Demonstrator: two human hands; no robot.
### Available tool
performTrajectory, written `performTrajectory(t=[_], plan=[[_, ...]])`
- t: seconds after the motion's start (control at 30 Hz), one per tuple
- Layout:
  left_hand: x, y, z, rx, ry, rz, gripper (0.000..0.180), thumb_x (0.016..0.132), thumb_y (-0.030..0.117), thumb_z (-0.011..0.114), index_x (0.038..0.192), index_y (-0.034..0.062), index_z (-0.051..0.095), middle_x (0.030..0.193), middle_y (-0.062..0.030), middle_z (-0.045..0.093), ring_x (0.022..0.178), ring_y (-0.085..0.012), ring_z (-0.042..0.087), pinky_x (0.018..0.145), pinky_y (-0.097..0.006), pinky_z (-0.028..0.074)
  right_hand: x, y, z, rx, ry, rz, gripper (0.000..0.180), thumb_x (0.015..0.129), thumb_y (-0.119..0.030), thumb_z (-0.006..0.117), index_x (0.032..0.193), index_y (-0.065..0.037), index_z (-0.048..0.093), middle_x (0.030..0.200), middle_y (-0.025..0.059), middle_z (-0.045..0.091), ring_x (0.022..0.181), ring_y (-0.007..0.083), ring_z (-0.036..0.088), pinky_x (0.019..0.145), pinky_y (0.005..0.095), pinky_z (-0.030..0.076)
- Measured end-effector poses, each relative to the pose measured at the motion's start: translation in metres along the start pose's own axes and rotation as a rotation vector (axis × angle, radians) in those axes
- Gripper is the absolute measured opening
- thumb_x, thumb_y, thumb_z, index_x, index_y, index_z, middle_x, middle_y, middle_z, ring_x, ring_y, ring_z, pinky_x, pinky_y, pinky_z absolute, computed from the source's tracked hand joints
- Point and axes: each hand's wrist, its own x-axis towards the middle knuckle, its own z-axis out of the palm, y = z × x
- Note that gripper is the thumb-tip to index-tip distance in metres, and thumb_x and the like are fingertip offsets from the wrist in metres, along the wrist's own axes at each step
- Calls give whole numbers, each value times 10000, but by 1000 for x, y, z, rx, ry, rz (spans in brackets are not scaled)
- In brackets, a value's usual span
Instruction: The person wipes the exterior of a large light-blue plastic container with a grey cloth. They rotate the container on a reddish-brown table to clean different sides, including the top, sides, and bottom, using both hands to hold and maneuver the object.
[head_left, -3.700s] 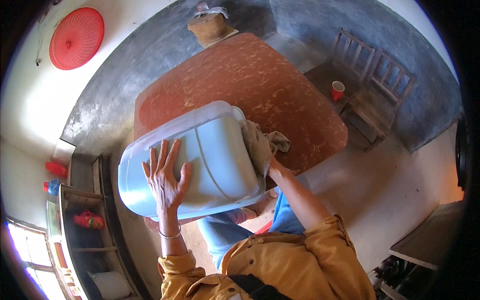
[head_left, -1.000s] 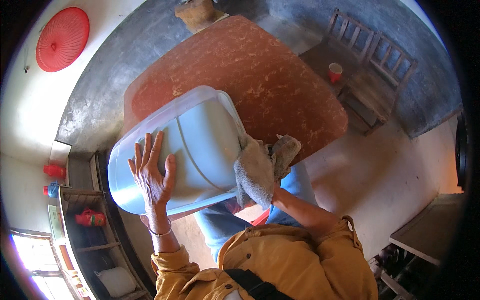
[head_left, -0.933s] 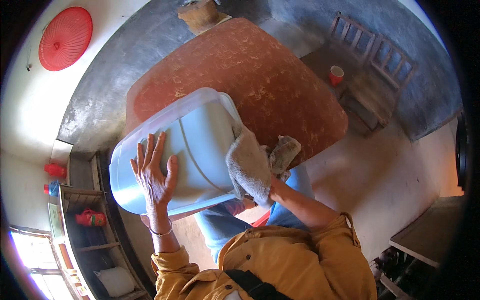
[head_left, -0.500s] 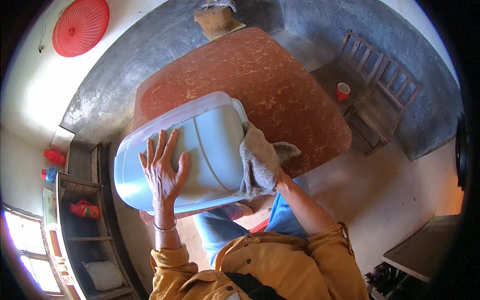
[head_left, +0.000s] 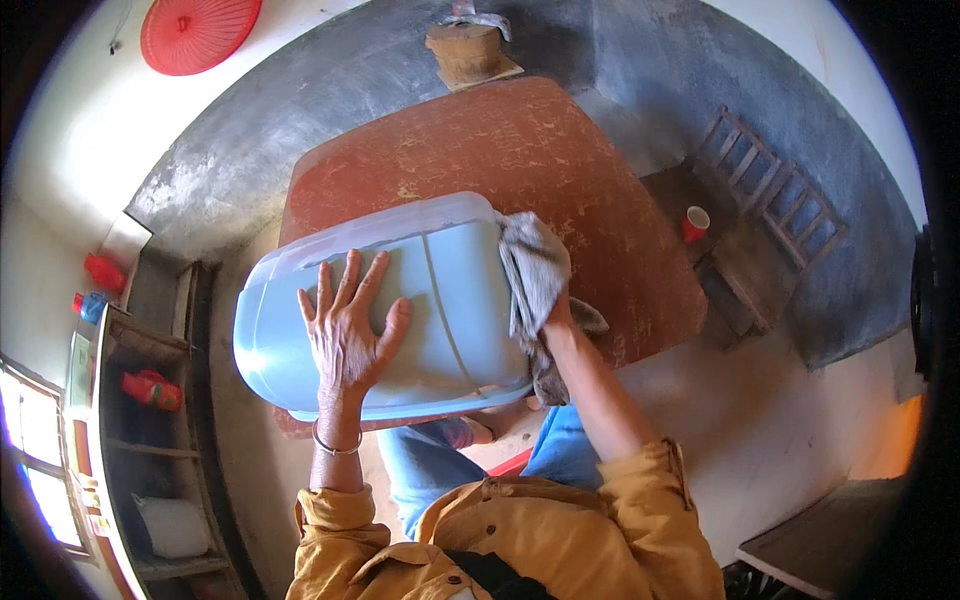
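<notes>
Grey, crumpled cloth (head_left: 535,262) touches a smooth, rounded plastic bin (head_left: 465,300).

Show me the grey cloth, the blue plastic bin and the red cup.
Grey cloth (head_left: 534,264): head view, on its folded upper part.
Blue plastic bin (head_left: 432,290): head view, on its upward face.
Red cup (head_left: 691,232): head view, on its outer wall.

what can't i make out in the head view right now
Head view:
- Right hand: most of its fingers, hidden by the cloth.
- Left hand: its palm, turned toward the tub.
- Table: the part behind the tub, blocked by it.
- Red round cover: its top, cut off by the upper edge.
- Cup: its contents, too small to tell.
</notes>
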Motion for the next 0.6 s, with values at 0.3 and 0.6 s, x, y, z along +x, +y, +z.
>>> performTrajectory(t=[0.3,0.6], plan=[[-6,-3,-3,18,0,12,590,847,550,501,1357,255,519,1446,-131,429,1367,-429,300,1082,-672,118,-30,-81,90,-1451,-436,-708,407,823,-292,561,1146,-45,567,1150,185,566,1159,339,495,1012,433,367],[-19,-42,-20,-404,225,76,612,906,493,510,1414,160,433,1495,-190,317,1404,-393,236,1139,-559,103,-8,-81,99,-1404,-576,-395,561,764,-312,682,1217,-24,519,1232,208,507,1181,400,450,1036,500,342]])
